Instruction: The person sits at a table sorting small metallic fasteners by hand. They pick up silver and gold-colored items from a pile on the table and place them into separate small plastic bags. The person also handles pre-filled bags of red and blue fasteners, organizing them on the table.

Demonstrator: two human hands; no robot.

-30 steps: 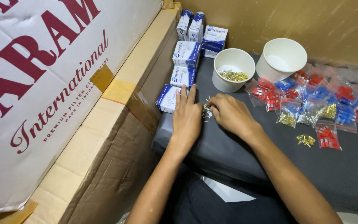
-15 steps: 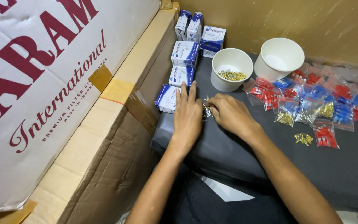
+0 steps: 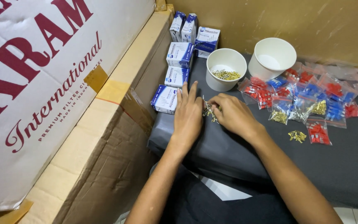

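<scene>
My left hand [image 3: 187,116] lies flat, fingers together, on the dark grey cloth [image 3: 245,157], its edge against a small heap of brass metal terminals [image 3: 209,111]. My right hand [image 3: 233,114] is curled beside the same heap, fingertips touching the pieces. A white paper cup [image 3: 225,69] just beyond my hands holds more brass terminals. A second white paper cup [image 3: 272,58] stands to its right and looks empty.
Several small plastic bags of red, blue and brass parts [image 3: 307,103] lie to the right. A loose brass clump [image 3: 297,135] sits by a red bag. Small white-and-blue boxes [image 3: 178,65] line the left edge. Large cardboard cartons [image 3: 63,103] wall off the left.
The camera view has drifted slightly, shifting everything left and up. My hands stay on the brass heap, with the right fingers nudging pieces.
</scene>
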